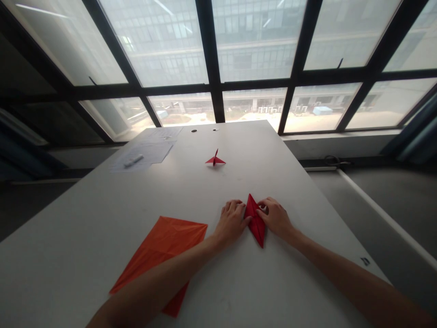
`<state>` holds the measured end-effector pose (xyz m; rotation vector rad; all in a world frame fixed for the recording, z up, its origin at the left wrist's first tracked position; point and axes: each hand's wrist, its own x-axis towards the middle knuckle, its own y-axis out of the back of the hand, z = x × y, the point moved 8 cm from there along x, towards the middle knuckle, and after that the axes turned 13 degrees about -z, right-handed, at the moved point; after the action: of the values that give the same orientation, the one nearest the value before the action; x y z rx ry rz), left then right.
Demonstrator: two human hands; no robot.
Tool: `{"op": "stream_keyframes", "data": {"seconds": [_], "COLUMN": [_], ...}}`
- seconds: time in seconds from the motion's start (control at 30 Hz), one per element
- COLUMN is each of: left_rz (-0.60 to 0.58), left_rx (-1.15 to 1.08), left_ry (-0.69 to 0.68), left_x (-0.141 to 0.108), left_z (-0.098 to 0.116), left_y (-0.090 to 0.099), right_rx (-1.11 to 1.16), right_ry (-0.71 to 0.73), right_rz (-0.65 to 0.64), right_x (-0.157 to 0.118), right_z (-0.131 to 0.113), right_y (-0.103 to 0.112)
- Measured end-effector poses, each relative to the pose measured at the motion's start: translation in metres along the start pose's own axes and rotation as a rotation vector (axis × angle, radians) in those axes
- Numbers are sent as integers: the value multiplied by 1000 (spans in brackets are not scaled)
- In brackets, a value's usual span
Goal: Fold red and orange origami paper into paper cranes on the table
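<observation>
A red folded paper (254,221), a long diamond with a crease down its middle, lies on the white table between my hands. My left hand (233,219) rests at its left edge, its thumb pressing on the paper and its other fingers on the table. From the right, my right hand (275,216) pinches the paper's edge between thumb and index finger, the fingers curled. Farther back stands a small red origami crane (215,160) with its wings spread. An orange sheet of paper (164,241) lies under my left forearm, which hides part of it.
White papers (139,155) with a whitish, pen-like object (134,160) on top lie at the table's far left. Round holes (194,131) show near the far edge. The table's right edge runs past my right forearm; large windows (252,41) stand beyond.
</observation>
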<state>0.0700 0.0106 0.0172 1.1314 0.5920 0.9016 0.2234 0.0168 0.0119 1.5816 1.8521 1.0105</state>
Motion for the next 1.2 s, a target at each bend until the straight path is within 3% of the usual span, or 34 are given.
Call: {"op": "stream_keyframes", "data": {"seconds": [0.23,0.43,0.9,1.2], "left_rz": [31,30,51,45], "left_rx": [58,96,-34,-124], "left_ry": [109,132,61,-116], "left_x": [-1,-2,1,-1], "left_z": [0,4,4,24], "left_y": [7,9,13,17], "right_rx": [56,130,165,432], "right_ry": [-48,-60,-41,41], "right_rz": [-41,12,-35,-4], "right_x": [1,0,0,3], "right_z": [-1,0,-4,-2], "right_y": [-1,1,-4,-8]}}
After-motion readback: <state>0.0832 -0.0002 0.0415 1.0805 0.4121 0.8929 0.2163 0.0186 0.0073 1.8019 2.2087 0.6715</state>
